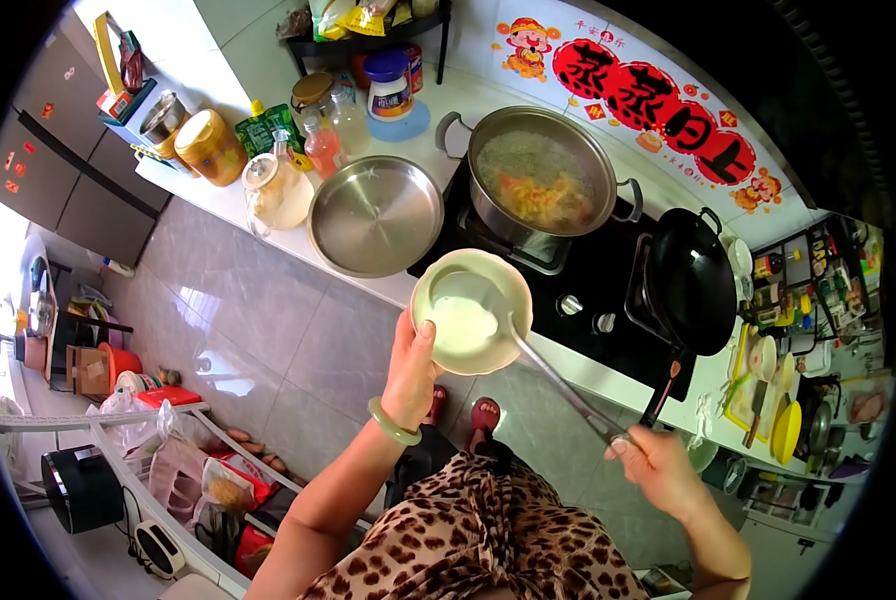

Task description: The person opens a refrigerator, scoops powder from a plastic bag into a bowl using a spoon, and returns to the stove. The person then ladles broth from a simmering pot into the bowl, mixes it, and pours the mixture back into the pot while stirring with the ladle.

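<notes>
My left hand (pixel 408 372) grips a cream bowl (pixel 466 263) by its side, thumb over the rim. Pale, whitish liquid (pixel 458 325) lies in the bottom of the bowl. In my right hand (pixel 656 466) is the end of a long metal spoon (pixel 566 388), whose head dips into the bowl. Whether that head is a ladle's cup cannot be made out. Beyond the bowl, a wide steel pot (pixel 479 195) stands on the stove (pixel 558 270), with yellow-orange food (pixel 543 198) in bubbling, cloudy liquid.
Right of the pot sits a black wok (pixel 690 285). A round steel lid or pan (pixel 378 215) rests on the counter at left, near a glass pitcher (pixel 273 195) and several bottles and jars. A cutting board (pixel 743 375) with a knife lies far right.
</notes>
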{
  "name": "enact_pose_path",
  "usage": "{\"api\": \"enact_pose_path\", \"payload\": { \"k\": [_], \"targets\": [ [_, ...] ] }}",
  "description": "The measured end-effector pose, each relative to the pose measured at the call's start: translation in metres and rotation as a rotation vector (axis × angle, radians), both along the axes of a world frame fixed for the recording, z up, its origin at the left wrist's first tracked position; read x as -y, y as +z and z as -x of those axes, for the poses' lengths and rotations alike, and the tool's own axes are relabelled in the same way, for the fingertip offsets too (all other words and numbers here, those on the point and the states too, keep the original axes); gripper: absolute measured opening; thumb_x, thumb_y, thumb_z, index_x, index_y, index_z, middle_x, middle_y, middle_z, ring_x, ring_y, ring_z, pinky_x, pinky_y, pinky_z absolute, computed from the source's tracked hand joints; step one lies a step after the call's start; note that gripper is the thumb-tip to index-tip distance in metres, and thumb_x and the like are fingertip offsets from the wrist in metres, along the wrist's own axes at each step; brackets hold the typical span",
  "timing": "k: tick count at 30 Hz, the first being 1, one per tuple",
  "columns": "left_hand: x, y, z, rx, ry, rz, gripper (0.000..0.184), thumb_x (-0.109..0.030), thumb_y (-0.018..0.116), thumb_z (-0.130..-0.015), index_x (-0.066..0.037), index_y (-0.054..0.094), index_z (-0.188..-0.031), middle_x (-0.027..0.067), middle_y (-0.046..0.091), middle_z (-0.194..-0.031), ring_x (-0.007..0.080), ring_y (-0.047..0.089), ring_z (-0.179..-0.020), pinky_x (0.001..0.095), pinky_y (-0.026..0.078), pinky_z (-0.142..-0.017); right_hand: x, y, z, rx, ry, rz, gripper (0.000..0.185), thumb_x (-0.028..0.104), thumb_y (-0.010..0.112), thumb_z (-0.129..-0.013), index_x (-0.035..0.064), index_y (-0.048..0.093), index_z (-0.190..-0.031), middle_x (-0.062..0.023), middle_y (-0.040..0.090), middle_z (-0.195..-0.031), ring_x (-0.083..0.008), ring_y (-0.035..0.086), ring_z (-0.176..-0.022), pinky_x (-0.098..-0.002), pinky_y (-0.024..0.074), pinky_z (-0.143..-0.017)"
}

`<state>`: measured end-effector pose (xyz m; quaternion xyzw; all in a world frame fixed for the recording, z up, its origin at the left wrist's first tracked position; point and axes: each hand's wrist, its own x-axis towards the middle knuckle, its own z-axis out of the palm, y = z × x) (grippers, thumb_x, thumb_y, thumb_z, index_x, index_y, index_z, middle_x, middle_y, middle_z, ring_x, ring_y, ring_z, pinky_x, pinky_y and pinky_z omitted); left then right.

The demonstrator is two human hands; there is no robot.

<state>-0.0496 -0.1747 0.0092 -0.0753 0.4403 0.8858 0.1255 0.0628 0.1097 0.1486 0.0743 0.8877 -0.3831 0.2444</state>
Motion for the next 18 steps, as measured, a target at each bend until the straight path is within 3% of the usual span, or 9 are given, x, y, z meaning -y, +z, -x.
{"api": "enact_pose_path", "payload": {
  "k": [1, 4, 7, 10, 16, 18],
  "targets": [
    [-0.001, -0.004, -0.001, 0.018, 0.001, 0.027, 0.071, -0.045, 0.055, -0.095, -0.005, 0.025, -0.145, 0.0121, 0.04, -0.14, 0.0236, 0.046, -0.128, 0.0405, 0.047, -0.098, 0.005, 0.0, 0.002, 0.158, -0.06, 0.133, 0.027, 0.027, 0.055, -0.098, 0.0016, 0.064, -0.092, -0.0023, 0.046, -0.054, -0.0099, 0.044, -0.045, -0.0277, 0.0351, -0.044],
    [-0.002, -0.012, -0.002, 0.036, 0.016, 0.102, 0.07, -0.045, 0.055, -0.095, -0.004, 0.025, -0.144, 0.0121, 0.042, -0.139, 0.023, 0.047, -0.126, 0.0391, 0.047, -0.098, 0.008, -0.008, 0.005, 0.437, -0.311, 0.473, 0.031, 0.026, 0.05, -0.101, 0.0005, 0.064, -0.091, 0.0011, 0.042, -0.056, -0.0057, 0.034, -0.047, -0.0235, 0.0274, -0.043],
    [0.001, -0.015, -0.002, 0.045, 0.011, 0.089, 0.069, -0.044, 0.054, -0.096, -0.004, 0.026, -0.144, 0.0121, 0.042, -0.138, 0.0233, 0.048, -0.125, 0.0394, 0.048, -0.098, 0.01, -0.013, 0.007, 0.545, -0.434, 0.536, 0.033, 0.027, 0.049, -0.101, -0.0009, 0.064, -0.091, 0.0012, 0.039, -0.056, -0.0048, 0.032, -0.047, -0.0218, 0.0247, -0.043],
    [0.005, -0.015, 0.0, 0.047, -0.008, 0.034, 0.067, -0.044, 0.052, -0.097, -0.006, 0.025, -0.145, 0.0116, 0.043, -0.138, 0.0233, 0.049, -0.125, 0.0403, 0.048, -0.097, 0.006, -0.014, 0.004, 0.432, -0.379, 0.525, 0.033, 0.029, 0.052, -0.1, 0.0006, 0.065, -0.091, 0.002, 0.04, -0.055, -0.0064, 0.034, -0.046, -0.0237, 0.0266, -0.043],
    [0.006, 0.011, 0.006, -0.012, -0.081, -0.093, 0.068, -0.048, 0.046, -0.098, -0.011, 0.021, -0.149, 0.0102, 0.04, -0.144, 0.0245, 0.048, -0.127, 0.0428, 0.049, -0.097, 0.007, 0.021, 0.001, -0.041, -0.211, 0.102, 0.027, 0.024, 0.057, -0.098, 0.0005, 0.064, -0.087, -0.0002, 0.049, -0.055, -0.0071, 0.044, -0.048, -0.0256, 0.0358, -0.044],
    [0.005, 0.018, 0.008, -0.008, -0.088, -0.098, 0.068, -0.05, 0.044, -0.098, -0.013, 0.019, -0.15, 0.0092, 0.038, -0.146, 0.0253, 0.047, -0.129, 0.0439, 0.049, -0.098, 0.007, 0.028, -0.001, -0.186, -0.148, -0.052, 0.024, 0.023, 0.061, -0.095, 0.0018, 0.062, -0.083, -0.0034, 0.051, -0.054, -0.0125, 0.045, -0.046, -0.0269, 0.037, -0.044]
  ]
}}
